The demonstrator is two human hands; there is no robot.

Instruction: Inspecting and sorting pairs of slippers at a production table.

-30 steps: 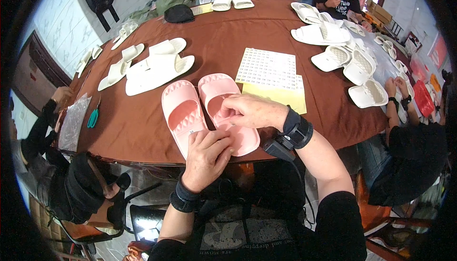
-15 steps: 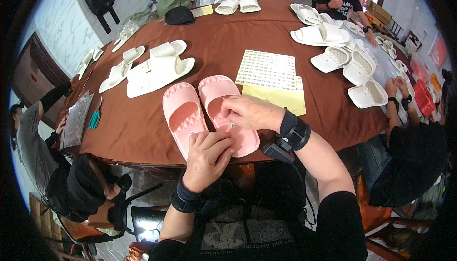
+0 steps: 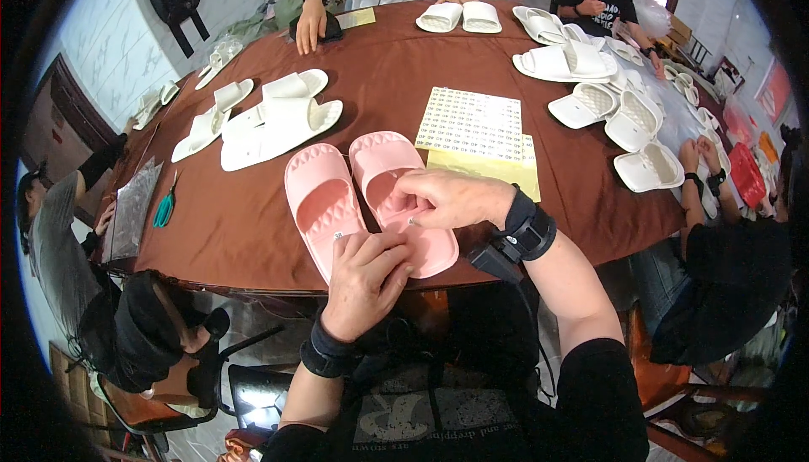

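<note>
A pair of pink slide slippers lies side by side on the brown-clothed table in front of me, heels towards me. My left hand (image 3: 366,277) has its fingers bent over the heel part of the left slipper (image 3: 310,192) and the inner edge of the right slipper (image 3: 386,149). My right hand (image 3: 451,199) is closed, its bent fingertips pressed down on the right slipper's insole beside a small white sticker (image 3: 411,221). Another small sticker (image 3: 339,235) shows on the left insole. Both thumbs are partly hidden.
Sheets of small printed stickers (image 3: 476,121) with yellow backing lie beyond my right hand. White slippers (image 3: 282,133) stand at left, more (image 3: 636,121) at right. Green-handled scissors (image 3: 164,208) and a clear plastic bag (image 3: 135,209) lie far left. Co-workers sit around the table (image 3: 227,235).
My hands stay almost in place on the pink slippers. Across the table, a co-worker's white pair has shifted right, and that person's hand has come down onto the black cap.
</note>
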